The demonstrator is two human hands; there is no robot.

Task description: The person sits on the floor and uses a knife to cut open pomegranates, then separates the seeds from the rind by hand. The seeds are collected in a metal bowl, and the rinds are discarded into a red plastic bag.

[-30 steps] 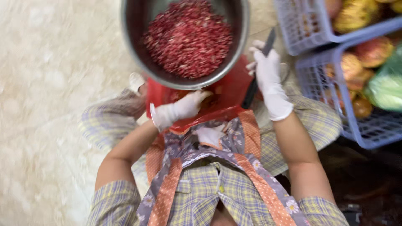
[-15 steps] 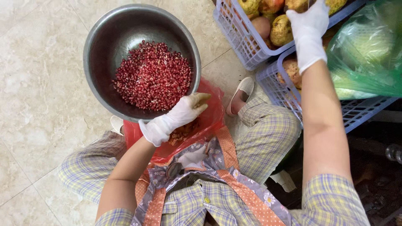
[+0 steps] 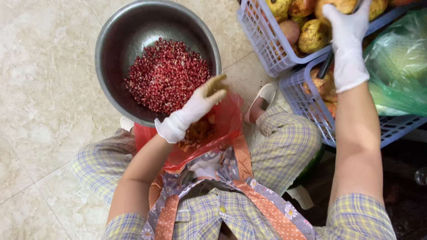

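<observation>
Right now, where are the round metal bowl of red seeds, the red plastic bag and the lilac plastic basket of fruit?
Round metal bowl (image 3: 116,58): head view, bare inner wall.
Red plastic bag (image 3: 227,119): head view, right side.
Lilac plastic basket (image 3: 262,49): head view, front wall.

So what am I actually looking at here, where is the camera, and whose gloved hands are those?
There is no machine: the camera sits on a person's head and looks straight down, so you see their own arms, checked clothes and flowered apron from above. They sit low over a tiled floor. Both hands wear white gloves. The left hand hangs open by the rim of a big metal bowl holding a heap of red pomegranate seeds, above a red plastic bag with orange scraps in it. The right hand reaches into a lilac plastic basket and rests on a yellowish pomegranate; whether it grips the fruit is unclear. A dark handle shows under that hand. A second basket and a green bag lie beside it.
</observation>
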